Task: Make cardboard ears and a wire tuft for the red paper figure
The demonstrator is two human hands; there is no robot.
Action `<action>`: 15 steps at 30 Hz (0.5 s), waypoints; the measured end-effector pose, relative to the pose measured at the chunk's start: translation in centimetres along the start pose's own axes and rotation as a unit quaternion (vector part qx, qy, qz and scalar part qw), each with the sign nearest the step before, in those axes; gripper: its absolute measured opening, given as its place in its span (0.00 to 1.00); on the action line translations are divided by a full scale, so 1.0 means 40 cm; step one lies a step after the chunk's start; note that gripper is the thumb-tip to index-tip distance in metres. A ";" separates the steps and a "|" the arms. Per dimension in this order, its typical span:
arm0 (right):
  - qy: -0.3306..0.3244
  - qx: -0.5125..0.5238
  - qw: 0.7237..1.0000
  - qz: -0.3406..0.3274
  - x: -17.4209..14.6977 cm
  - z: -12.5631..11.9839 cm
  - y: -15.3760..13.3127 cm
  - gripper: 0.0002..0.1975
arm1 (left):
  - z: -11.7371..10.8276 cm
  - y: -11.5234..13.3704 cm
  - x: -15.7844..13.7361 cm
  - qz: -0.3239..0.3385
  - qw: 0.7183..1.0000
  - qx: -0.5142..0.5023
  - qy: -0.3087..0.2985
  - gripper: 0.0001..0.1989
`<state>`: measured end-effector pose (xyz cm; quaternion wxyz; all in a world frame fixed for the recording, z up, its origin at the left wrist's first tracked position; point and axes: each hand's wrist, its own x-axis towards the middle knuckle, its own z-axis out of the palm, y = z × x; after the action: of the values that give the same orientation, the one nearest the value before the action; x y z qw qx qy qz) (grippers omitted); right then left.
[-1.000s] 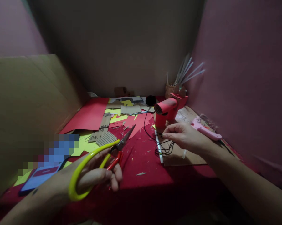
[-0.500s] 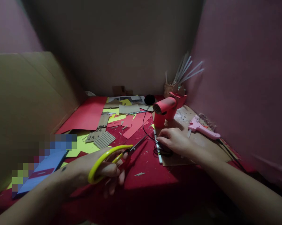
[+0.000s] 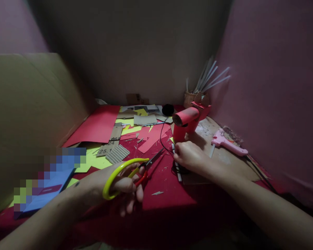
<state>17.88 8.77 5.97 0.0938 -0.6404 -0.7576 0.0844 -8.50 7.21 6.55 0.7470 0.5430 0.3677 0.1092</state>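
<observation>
A pair of scissors (image 3: pixel 116 173) with yellow and red handles is held in my left hand (image 3: pixel 125 187), its blades pointing up and right over the red cloth. My right hand (image 3: pixel 190 156) is closed at the near edge of a cardboard sheet (image 3: pixel 200 179), fingers curled on a black string (image 3: pixel 161 133). That string runs back to a black ball of yarn (image 3: pixel 168 110); its loose coils lie partly under my hand. Beside my fingers lies a thin white stick (image 3: pixel 179 172). Just beyond stands a red paper-covered tube figure (image 3: pixel 186 116) with cardboard ears.
A pink glue gun (image 3: pixel 229 143) lies on the cardboard at right, its cord trailing toward me. Behind it, a basket (image 3: pixel 189 100) holds white sticks. Red paper (image 3: pixel 96 125), yellow paper and corrugated scraps (image 3: pixel 117 154) cover the left side, by a blue object (image 3: pixel 48 191). Walls stand close around.
My right hand has curled its fingers more tightly over the string. My left hand and the scissors have shifted slightly right and up, along with a small shift of the whole view.
</observation>
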 end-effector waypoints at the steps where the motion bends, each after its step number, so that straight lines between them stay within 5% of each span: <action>1: 0.002 0.006 1.000 0.002 -0.002 -0.009 0.000 0.08 | 0.001 -0.003 -0.003 0.020 1.000 -0.011 -0.007 0.15; 9: 0.025 0.077 0.997 0.003 -0.018 -0.057 -0.015 0.09 | -0.009 -0.023 0.016 0.067 0.996 -0.039 -0.046 0.13; 15: 0.033 0.106 0.994 -0.013 -0.018 -0.050 -0.019 0.08 | -0.028 -0.025 0.054 0.074 0.994 -0.035 -0.076 0.21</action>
<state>17.79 7.95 8.05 0.1869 -0.6191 -0.7495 0.1416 -7.98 8.86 4.55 0.7812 0.5491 0.2642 0.1355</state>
